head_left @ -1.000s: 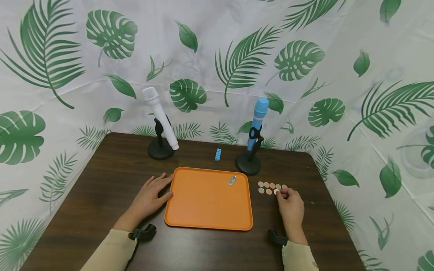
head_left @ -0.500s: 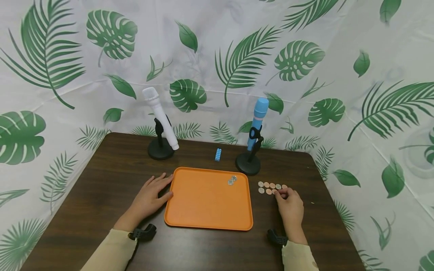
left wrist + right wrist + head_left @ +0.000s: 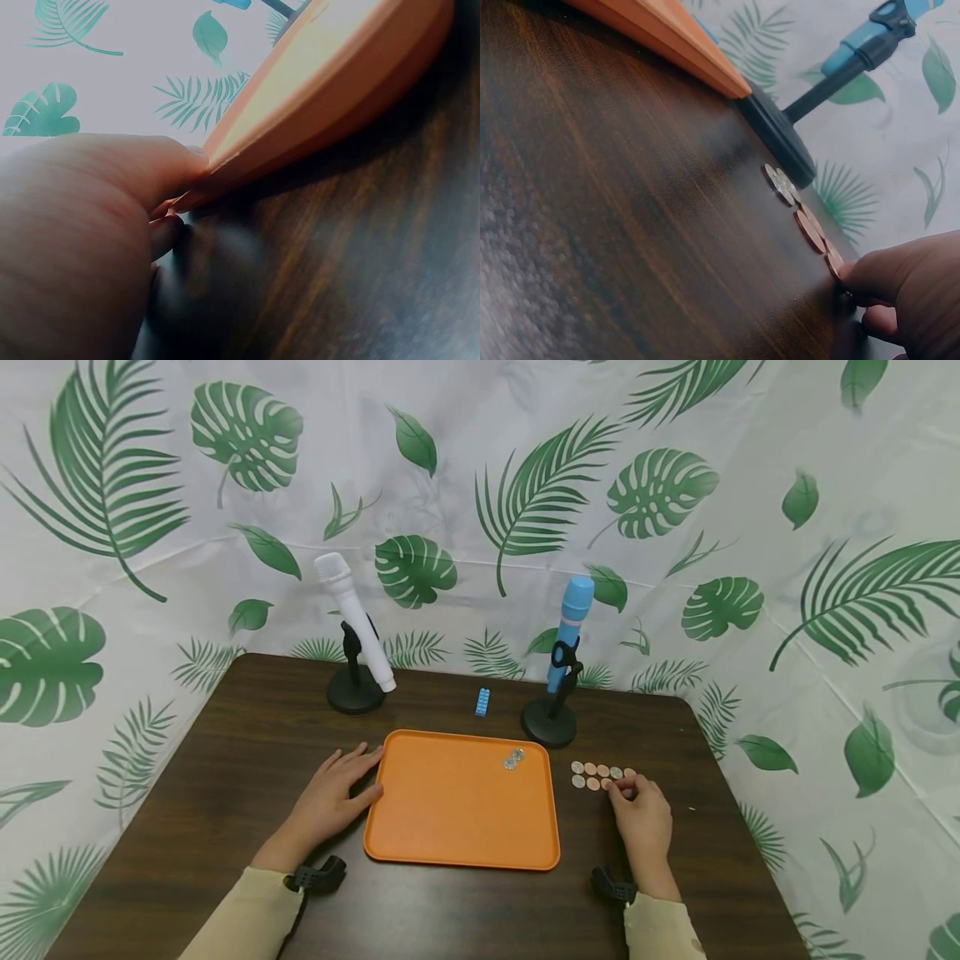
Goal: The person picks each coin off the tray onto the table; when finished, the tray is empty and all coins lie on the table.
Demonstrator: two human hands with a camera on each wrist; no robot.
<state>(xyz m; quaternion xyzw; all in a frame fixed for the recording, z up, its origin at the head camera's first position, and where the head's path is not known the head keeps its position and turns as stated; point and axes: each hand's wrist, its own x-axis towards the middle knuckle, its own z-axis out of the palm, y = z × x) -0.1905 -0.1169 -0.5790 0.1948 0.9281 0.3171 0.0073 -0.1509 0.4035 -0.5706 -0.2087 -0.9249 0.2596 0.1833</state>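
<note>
A flat orange plastic tray [image 3: 450, 810] is seen in the middle of the dark brown wooden counter [image 3: 225, 760]; all places here are told from this tray. The left hand [image 3: 330, 797] is laid flat on the counter against the tray's left edge, with its fingers [image 3: 365, 753] loose and straight, and its thumb touches the rim. Nothing is gripped by it.

Just to the right of the tray, a small group of round copper and silver coins [image 3: 592, 775] is laid in two short rows on the counter. The right hand [image 3: 641, 818] is placed at the right end of these rows. Its fingers [image 3: 877, 274] are curled, and one coin at the end of the row is touched by their tips. It cannot be told if that coin is pinched or only touched.

Two shiny silver coins [image 3: 513, 759] are seen inside the tray, near its far right corner.

Behind the tray, a white microphone on a black stand [image 3: 354, 627] is found at the left and a blue microphone on a black stand [image 3: 562, 652] at the right. A small blue toy brick [image 3: 482, 702] is set between them.
</note>
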